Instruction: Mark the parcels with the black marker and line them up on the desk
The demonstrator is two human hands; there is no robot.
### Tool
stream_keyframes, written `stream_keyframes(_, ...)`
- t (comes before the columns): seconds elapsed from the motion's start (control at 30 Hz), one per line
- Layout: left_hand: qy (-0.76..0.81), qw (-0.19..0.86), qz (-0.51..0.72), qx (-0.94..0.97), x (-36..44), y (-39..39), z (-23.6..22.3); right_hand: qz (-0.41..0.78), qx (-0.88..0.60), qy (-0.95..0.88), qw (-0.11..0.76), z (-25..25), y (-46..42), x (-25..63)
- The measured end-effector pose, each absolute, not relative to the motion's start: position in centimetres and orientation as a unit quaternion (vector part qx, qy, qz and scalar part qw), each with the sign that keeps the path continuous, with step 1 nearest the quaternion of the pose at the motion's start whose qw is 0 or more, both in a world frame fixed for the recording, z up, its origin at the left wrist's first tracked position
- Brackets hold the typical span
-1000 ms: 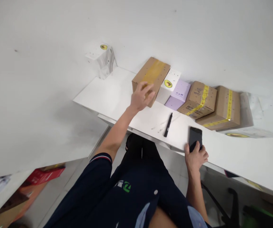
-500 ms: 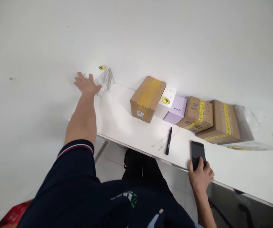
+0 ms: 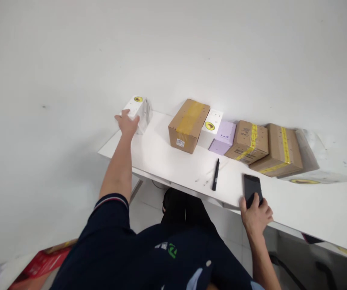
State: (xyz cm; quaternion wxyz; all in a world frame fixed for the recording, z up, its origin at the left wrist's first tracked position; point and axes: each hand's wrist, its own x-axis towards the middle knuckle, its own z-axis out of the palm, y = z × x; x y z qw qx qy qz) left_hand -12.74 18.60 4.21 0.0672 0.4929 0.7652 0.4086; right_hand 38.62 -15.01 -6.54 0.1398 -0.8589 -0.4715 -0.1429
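At the table's left end stands a small white box [image 3: 135, 105] with an avocado picture on top. My left hand [image 3: 127, 124] grips its near side, thumb on the right, the fingers curled over the top and left. Part of the box is hidden behind the hand. A black smartphone [image 3: 251, 184] lies face up near the front edge. Around its lower end is my right hand [image 3: 255, 217], with the thumb along the left side, one finger on the screen and the others by the right side. Left of the phone lies a black marker pen [image 3: 215, 175].
Along the wall [image 3: 173, 48] stand a taped brown carton [image 3: 188, 121], a white avocado box [image 3: 213, 121], a lilac box [image 3: 223, 139], two yellow-taped cartons [image 3: 247, 141] [image 3: 282, 149], and a larger white box [image 3: 321, 177]. The white table [image 3: 161, 157] is narrow. Something red [image 3: 44, 264] shows at lower left.
My left hand has gone from spread fingers to a closer grip on the white box. The view has shifted slightly; the right hand stays at the phone.
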Motion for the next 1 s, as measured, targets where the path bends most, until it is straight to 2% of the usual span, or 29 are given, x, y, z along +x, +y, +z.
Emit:
stream_keyframes(0.37,0.757,0.079,0.474,0.442,-9.7,-4.3,2.3,-0.063,-0.868,-0.452,0.196,-6.4,-14.2,38.7)
stream_keyframes(0.43,0.746,0.105,0.504,0.422,-8.9,-7.1,2.3,-0.055,-0.864,-0.452,0.217,-6.5,-14.2,39.0)
stream_keyframes(0.5,0.724,0.175,0.543,0.387,-8.1,-9.0,2.2,-0.066,-0.849,-0.46,0.252,-6.3,-14.5,39.2)
stream_keyframes(0.6,0.682,0.329,0.565,0.329,-6.3,-10.3,1.7,-0.061,-0.8,-0.505,0.319,-5.0,-15.2,38.7)
stream_keyframes(0.73,0.644,0.462,0.529,0.302,-2.6,-9.1,-0.1,0.097,-0.706,-0.575,0.401,-2.8,-15.4,35.2)
stream_keyframes(0.87,0.627,0.523,0.503,0.284,1.0,-6.6,-2.0,0.25,-0.632,-0.618,0.394,-2.0,-14.4,30.6)
stream_keyframes(1.0,0.624,0.51,0.542,0.239,2.5,-6.5,-3.1,0.311,-0.609,-0.624,0.378,-2.6,-13.4,28.4)
